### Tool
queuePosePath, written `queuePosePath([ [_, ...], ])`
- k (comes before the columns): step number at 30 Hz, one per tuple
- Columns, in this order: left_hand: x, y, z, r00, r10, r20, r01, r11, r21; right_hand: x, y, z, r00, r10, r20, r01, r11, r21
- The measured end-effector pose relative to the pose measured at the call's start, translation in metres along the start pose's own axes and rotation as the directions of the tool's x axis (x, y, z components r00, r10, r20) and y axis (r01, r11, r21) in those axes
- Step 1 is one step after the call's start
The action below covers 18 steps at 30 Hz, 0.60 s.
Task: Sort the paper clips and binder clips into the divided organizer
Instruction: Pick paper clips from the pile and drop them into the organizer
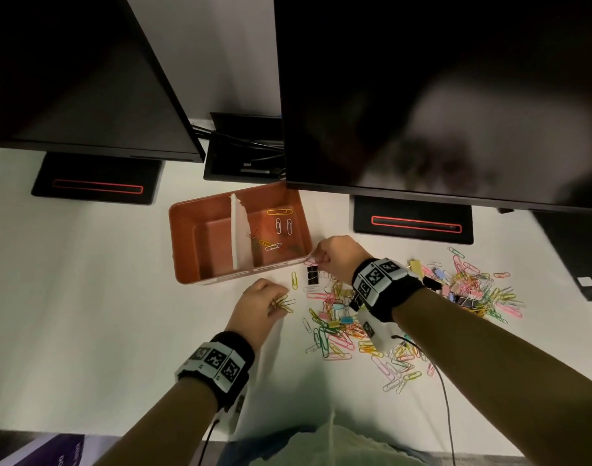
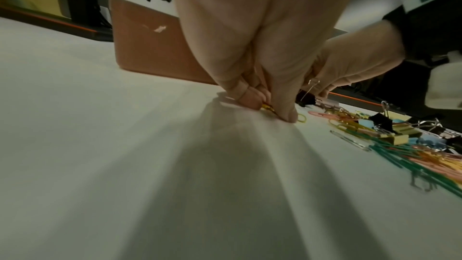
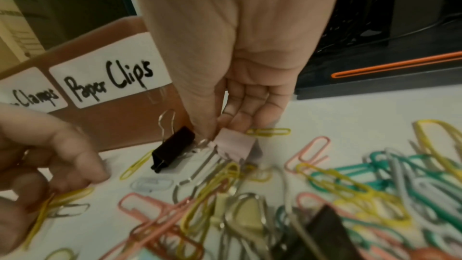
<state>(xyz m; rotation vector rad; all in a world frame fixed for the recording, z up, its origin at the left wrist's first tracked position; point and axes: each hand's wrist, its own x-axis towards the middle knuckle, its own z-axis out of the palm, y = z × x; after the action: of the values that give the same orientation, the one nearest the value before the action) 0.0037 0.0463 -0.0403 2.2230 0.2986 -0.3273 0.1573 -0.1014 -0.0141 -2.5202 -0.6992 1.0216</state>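
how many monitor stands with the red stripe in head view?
2. One stand sits at the far left of the desk; the other stand sits to the right of the brown organizer. None seem hidden.

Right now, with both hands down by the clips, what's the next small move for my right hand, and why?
Probably lift the pink binder clip that the right hand pinches and carry it to the organizer's left compartment. The right compartment, labelled Paper Clips, already holds paper clips; the left looks bare and its partly hidden label ends in "Clamps".
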Motion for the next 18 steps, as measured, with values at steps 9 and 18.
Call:
queuePosePath([
  [9,0.000,0.000,-0.006,0.998,0.003,0.066,-0.004,1.000,0.006,-0.018,0.043,-0.032,0.974,0.019,-0.225,-0.002,0.997,0.075],
  [18,0.000,-0.005,-0.002,0.997,0.081,0.018,-0.082,0.986,0.146,-0.026,0.048,-0.005,0.994,-0.083,-0.078,0.078,0.995,-0.062],
])
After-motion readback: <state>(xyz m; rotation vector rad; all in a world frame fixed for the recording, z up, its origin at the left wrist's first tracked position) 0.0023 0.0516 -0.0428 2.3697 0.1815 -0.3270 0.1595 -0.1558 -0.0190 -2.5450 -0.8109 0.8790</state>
